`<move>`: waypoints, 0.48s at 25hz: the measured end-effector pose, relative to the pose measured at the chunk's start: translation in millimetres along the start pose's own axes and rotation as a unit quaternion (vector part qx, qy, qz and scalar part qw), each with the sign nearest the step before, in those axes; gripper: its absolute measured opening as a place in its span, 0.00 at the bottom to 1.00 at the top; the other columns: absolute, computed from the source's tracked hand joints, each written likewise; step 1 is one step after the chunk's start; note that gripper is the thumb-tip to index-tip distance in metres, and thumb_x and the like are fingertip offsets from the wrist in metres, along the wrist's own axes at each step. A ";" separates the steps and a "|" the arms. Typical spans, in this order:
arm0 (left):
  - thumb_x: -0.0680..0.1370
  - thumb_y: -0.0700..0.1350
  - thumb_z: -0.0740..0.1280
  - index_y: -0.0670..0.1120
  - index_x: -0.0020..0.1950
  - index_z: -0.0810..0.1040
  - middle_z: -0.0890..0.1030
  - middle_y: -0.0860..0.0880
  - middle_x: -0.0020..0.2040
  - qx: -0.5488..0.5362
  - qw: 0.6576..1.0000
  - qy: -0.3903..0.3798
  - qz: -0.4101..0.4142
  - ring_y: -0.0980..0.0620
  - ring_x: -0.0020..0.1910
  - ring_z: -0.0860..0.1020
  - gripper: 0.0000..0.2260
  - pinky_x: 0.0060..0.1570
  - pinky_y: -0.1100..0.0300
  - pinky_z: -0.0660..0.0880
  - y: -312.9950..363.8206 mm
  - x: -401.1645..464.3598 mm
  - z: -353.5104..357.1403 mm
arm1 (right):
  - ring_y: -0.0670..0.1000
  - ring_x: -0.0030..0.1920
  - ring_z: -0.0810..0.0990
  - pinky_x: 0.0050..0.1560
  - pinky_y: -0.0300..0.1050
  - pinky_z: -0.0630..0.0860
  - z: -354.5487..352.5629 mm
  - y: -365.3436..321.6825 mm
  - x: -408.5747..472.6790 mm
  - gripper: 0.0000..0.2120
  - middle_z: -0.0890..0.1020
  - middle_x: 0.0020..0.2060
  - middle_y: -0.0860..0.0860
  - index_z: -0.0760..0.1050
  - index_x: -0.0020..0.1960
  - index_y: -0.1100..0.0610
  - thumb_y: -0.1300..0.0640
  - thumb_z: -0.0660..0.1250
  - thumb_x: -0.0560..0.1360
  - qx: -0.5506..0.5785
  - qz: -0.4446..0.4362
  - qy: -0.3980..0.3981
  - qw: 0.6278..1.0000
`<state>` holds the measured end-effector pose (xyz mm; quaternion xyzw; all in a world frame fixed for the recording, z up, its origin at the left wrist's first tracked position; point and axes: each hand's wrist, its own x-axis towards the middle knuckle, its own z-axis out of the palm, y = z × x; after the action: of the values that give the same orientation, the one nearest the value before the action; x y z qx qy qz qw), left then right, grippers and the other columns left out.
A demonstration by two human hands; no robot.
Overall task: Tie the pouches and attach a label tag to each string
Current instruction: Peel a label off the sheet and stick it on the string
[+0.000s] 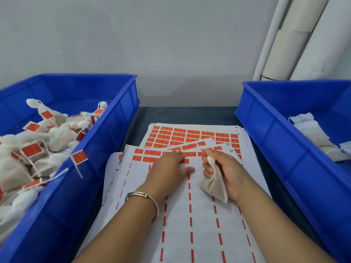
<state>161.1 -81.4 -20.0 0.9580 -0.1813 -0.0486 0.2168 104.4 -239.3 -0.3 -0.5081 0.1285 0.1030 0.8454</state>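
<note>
Pouch (214, 186): small, off-white, soft woven or fibrous fabric, filled at the lower end so it bulges into a rough wedge; neck gathered and crumpled. Located over the label sheet (205, 221), centre of desk (136, 118), held in the right hand (222, 171).

Right hand: fingers (208, 172) curled closed round the pouch neck, twisted top poking out above the thumb and forefinger, body hanging below the palm. String not distinguishable.

Left hand (169, 168): flat, palm down on the sheet, fingers straight and close together, tips at the row of orange labels (188, 154) at the edge of the peeled area. Whether a label is pinched under the fingertips cannot be told. Thin metal bangle (146, 198) on the wrist.

Label sheet: white glossy backing, mostly peeled, leaving columns of short orange dashes. Further sheets (191, 135) fanned beneath it at the far side, with full grids of small orange rectangular labels.

Left bin (106, 141): blue rigid plastic, ribbed walls, heaped with tied pouches (58, 133), each with an orange tag on a white string; one tag (78, 156) hangs over the rim.

Right bin (284, 133): same type, holds a few flat, untied pouches (311, 133).

Pale tubes (296, 38) lean against the wall behind.
</note>
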 end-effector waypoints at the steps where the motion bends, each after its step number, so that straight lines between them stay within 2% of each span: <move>1: 0.75 0.62 0.63 0.54 0.71 0.67 0.66 0.55 0.72 0.004 1.000 0.005 0.003 0.51 0.70 0.66 0.27 0.66 0.54 0.64 -1.4 0.8 2.7 | 0.46 0.26 0.76 0.29 0.37 0.73 0.0 1.1 2.0 0.08 0.80 0.32 0.52 0.84 0.43 0.54 0.50 0.72 0.69 -0.010 -0.003 -0.002 1.000; 3: 0.75 0.62 0.63 0.54 0.71 0.67 0.66 0.55 0.73 0.013 1.000 0.012 0.003 0.50 0.71 0.66 0.26 0.67 0.53 0.64 -1.5 2.5 4.7 | 0.46 0.26 0.75 0.29 0.37 0.73 1.3 1.7 3.7 0.07 0.81 0.33 0.52 0.84 0.43 0.54 0.52 0.70 0.73 -0.028 -0.006 0.000 1.000; 9: 0.75 0.62 0.62 0.54 0.69 0.71 0.70 0.55 0.70 0.029 0.999 0.034 0.005 0.49 0.67 0.71 0.24 0.63 0.54 0.68 -1.8 3.9 7.0 | 0.47 0.26 0.75 0.29 0.36 0.73 6.3 2.2 4.6 0.08 0.80 0.32 0.53 0.84 0.42 0.55 0.53 0.68 0.74 -0.037 -0.005 -0.001 0.999; 12: 0.75 0.62 0.62 0.55 0.66 0.74 0.75 0.55 0.65 0.012 0.999 0.048 0.007 0.50 0.61 0.76 0.22 0.58 0.58 0.71 -0.1 3.5 6.8 | 0.47 0.26 0.75 0.29 0.36 0.72 6.9 2.6 4.3 0.08 0.80 0.32 0.53 0.84 0.41 0.55 0.52 0.69 0.71 -0.041 -0.006 -0.002 0.999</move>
<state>163.2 -85.3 -26.2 0.9605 -0.1779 0.0017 0.2138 108.5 -231.7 -0.8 -0.5431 0.1195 0.1040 0.8246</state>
